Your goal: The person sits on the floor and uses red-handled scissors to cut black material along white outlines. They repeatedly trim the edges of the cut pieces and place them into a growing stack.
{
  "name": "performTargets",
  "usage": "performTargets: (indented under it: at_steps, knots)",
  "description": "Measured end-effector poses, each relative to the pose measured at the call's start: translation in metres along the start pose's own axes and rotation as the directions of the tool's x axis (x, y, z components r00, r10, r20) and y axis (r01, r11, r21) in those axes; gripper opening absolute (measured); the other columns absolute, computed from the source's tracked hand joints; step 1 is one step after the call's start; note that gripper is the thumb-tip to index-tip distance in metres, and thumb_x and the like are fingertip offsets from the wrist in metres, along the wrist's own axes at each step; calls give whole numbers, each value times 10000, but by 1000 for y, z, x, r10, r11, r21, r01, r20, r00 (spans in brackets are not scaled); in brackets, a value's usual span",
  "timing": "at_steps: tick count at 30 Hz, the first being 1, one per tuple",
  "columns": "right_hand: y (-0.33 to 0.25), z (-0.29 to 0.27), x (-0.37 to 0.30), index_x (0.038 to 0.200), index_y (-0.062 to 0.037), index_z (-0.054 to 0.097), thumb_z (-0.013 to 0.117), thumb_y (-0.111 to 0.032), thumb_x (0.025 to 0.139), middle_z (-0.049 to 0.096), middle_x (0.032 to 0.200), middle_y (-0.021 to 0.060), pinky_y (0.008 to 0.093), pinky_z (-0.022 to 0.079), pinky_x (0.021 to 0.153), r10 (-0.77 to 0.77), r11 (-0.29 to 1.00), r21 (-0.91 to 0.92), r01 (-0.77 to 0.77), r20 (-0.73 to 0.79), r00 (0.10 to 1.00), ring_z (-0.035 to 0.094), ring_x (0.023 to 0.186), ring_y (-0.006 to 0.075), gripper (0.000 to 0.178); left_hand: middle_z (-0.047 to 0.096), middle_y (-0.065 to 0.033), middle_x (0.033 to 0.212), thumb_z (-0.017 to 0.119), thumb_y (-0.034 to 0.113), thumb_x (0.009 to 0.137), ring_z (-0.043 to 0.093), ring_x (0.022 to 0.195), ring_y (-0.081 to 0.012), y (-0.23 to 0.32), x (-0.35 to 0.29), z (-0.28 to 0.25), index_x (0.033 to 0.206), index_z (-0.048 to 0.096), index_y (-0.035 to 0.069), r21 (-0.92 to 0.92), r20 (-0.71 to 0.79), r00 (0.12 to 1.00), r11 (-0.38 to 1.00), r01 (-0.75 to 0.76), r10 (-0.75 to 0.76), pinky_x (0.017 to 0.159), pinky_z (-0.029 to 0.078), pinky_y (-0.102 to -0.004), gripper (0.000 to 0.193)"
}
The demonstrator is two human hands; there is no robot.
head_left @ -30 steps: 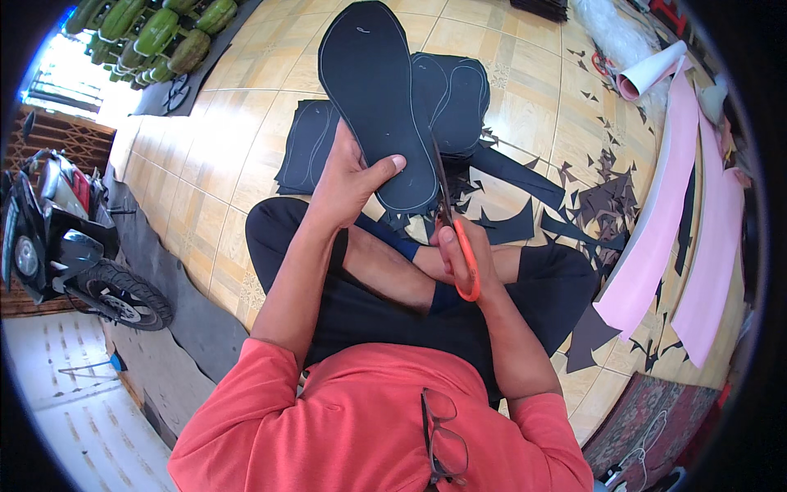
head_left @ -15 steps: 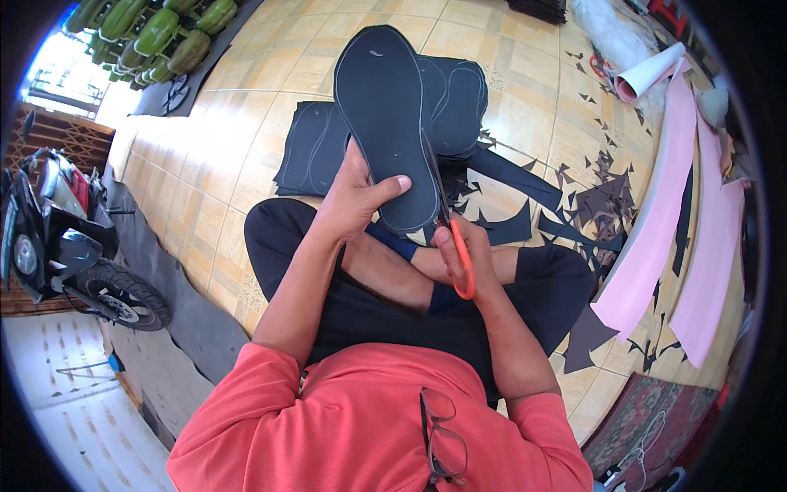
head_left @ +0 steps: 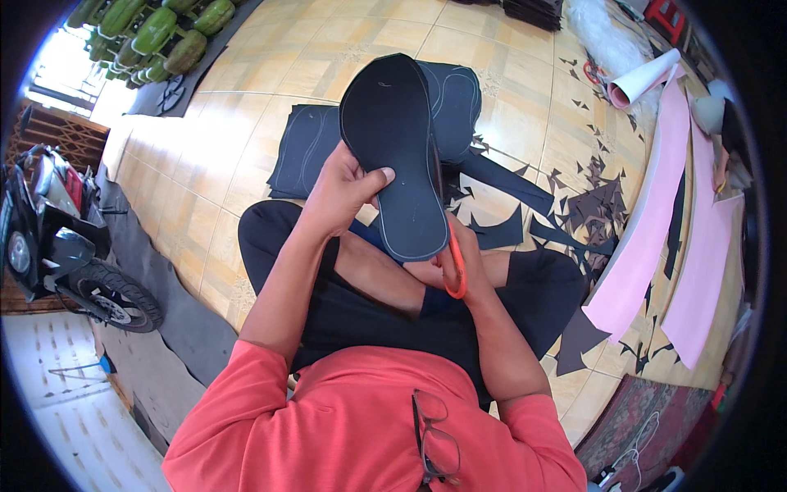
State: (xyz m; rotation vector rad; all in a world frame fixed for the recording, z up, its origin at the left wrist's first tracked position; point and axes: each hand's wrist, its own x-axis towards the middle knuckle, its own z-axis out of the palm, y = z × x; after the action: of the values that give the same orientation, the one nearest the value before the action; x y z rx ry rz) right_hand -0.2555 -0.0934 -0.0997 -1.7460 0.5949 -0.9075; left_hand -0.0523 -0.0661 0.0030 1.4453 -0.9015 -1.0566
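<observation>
A black shoe-sole-shaped sheet (head_left: 389,123) with a pale outline near its edge is held up over my crossed legs. My left hand (head_left: 340,193) grips it by the left edge at its narrow waist, thumb on top and fingers underneath. My right hand (head_left: 466,250) is closed on scissors (head_left: 456,275) with orange handles, at the sole's lower right edge. Their blades run along that edge and are mostly hidden. Behind the sole, on the floor, lie two stacks of black sheets, a left stack (head_left: 299,156) and a right stack (head_left: 457,102), marked with sole outlines.
Black offcuts (head_left: 594,205) are scattered on the tiled floor to the right. Beyond them lie long pink strips (head_left: 643,238) and a white roll (head_left: 643,79). A person's hand (head_left: 721,172) shows at the far right. A motorcycle (head_left: 74,254) stands left; green gas cylinders (head_left: 160,37) are far left.
The sole has come down toward me and its lower end has swung slightly right. My left hand's thumb has shifted toward its left edge. The scissors' blades are now more hidden.
</observation>
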Motion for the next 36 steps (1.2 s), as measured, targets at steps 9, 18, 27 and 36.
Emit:
performTargets:
  at_steps: [9, 18, 27, 36]
  knots:
    - [-3, -3, -8, 982, 7, 586, 534, -381, 960, 602, 689, 55, 256, 420, 482, 137, 986, 90, -137, 4, 991, 549, 551, 104, 392, 625, -48, 964, 634, -24, 830, 569, 609, -62, -14, -7, 18, 1280, 407, 26, -262, -4, 999, 964, 35, -37, 494, 467, -195, 506]
    - [8, 0, -8, 937, 45, 610, 600, -306, 895, 652, 792, 197, 356, 497, 657, 124, 992, -22, -125, -42, 991, 673, 765, 251, 354, 600, -41, 898, 625, -42, 825, 521, 557, -52, -24, -19, 32, 1286, 392, 7, -259, -10, 993, 960, 109, -115, 479, 441, -192, 518]
    - [12, 7, -7, 974, 18, 634, 673, -246, 852, 693, 824, 101, 297, 511, 632, 226, 974, -21, -227, -43, 973, 663, 746, 164, 293, 602, -32, 908, 622, -39, 832, 534, 559, -46, -35, -20, 29, 1309, 382, 29, -266, 48, 986, 949, 169, -162, 477, 436, -178, 538]
    - [14, 7, -7, 857, -17, 590, 449, -480, 975, 619, 676, 84, 269, 438, 442, 370, 903, 273, -332, -104, 923, 580, 501, 157, 498, 607, -59, 1034, 596, -43, 837, 625, 699, -82, -53, -16, 26, 1319, 375, 41, -384, 78, 978, 900, 207, -192, 543, 514, -184, 536]
